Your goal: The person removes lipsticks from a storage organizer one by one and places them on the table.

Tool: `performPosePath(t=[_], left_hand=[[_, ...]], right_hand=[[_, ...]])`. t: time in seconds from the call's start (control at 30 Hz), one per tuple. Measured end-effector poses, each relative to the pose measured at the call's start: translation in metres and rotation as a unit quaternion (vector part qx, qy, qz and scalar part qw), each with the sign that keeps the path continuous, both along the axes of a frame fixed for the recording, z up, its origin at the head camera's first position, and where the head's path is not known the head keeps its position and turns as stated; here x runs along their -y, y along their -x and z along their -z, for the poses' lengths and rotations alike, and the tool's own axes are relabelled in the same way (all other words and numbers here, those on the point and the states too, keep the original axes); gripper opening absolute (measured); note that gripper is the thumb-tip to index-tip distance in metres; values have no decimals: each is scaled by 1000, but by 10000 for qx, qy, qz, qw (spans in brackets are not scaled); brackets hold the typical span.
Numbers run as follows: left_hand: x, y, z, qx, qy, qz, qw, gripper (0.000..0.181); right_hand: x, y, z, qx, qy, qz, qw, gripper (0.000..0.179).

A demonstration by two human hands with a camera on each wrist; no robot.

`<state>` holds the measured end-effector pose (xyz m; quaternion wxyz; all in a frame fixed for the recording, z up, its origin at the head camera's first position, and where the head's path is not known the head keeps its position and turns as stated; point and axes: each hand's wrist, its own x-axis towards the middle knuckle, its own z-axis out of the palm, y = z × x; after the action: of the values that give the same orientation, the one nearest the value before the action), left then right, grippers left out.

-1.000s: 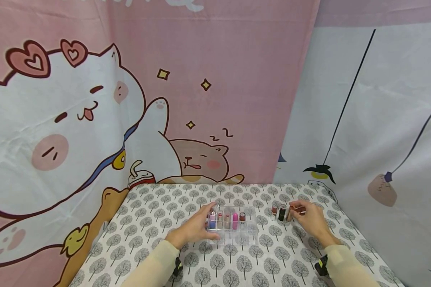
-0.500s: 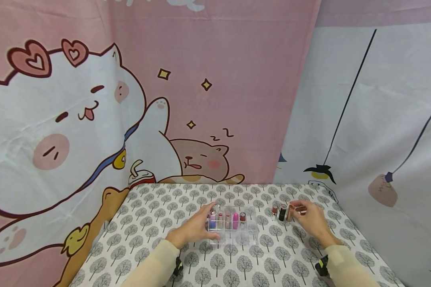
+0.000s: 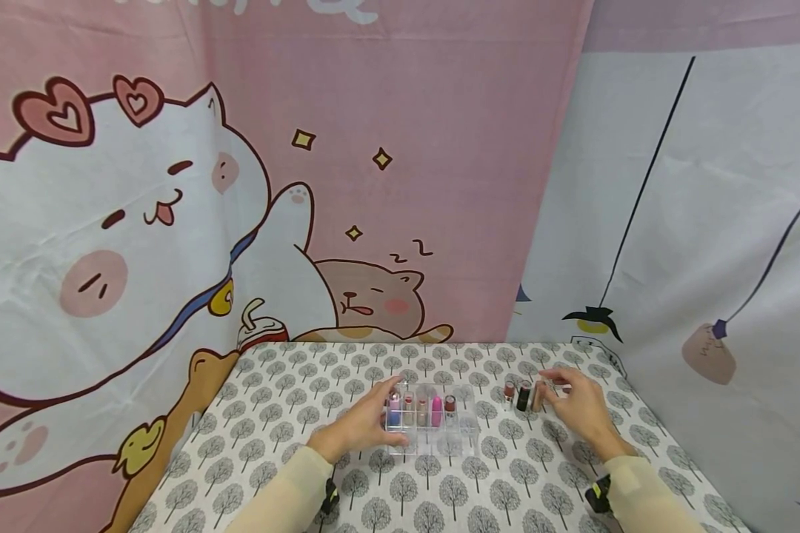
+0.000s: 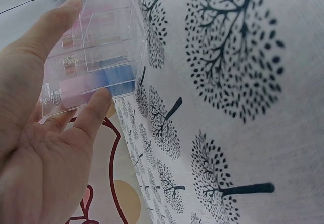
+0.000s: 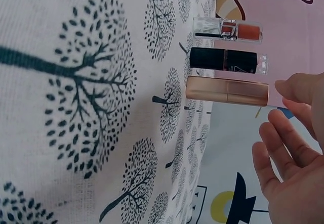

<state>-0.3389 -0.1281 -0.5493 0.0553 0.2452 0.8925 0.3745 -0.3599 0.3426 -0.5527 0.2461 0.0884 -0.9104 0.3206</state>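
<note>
A clear plastic organizer (image 3: 465, 446) stands on the cloth, gripped at its left end by my left hand (image 3: 362, 423), thumb on the near side and fingers behind. Its back row holds several lipsticks, among them a pink-and-blue tube (image 4: 96, 85), a magenta one (image 3: 436, 411) and one with a dark red top (image 3: 450, 404). To the right, three lipsticks stand upright in a row: a clear one with an orange-red top (image 5: 248, 32), a black one (image 5: 223, 59) and a rose-gold one (image 5: 228, 91). My right hand (image 3: 581, 409) is just beside the rose-gold lipstick's top, fingers loosely spread, holding nothing.
A white cloth (image 3: 400, 511) with grey trees covers the table. Behind it hangs a pink curtain (image 3: 453, 185) with cartoon animals, and a pale curtain (image 3: 727, 222) runs along the right side.
My right fingers have let go of the rose-gold lipstick and drawn slightly away, leaving it upright beside the black one. The left hand and organizer have stayed put.
</note>
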Motion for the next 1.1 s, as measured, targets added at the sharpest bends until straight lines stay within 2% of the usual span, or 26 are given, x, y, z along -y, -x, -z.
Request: performPosePath(t=[0.3, 0.6, 1.1], left_hand=[[0, 0, 0, -4, -18, 10, 10000, 130], [0, 0, 0, -115, 82, 0, 9999, 131], [1, -1, -1, -58, 17, 23, 10000, 130]], right_hand=[[7, -10, -11, 81, 25, -70, 9999, 34], [22, -13, -18, -630, -90, -127, 9979, 31], [48, -19, -34, -858, 1, -571, 9947, 32]])
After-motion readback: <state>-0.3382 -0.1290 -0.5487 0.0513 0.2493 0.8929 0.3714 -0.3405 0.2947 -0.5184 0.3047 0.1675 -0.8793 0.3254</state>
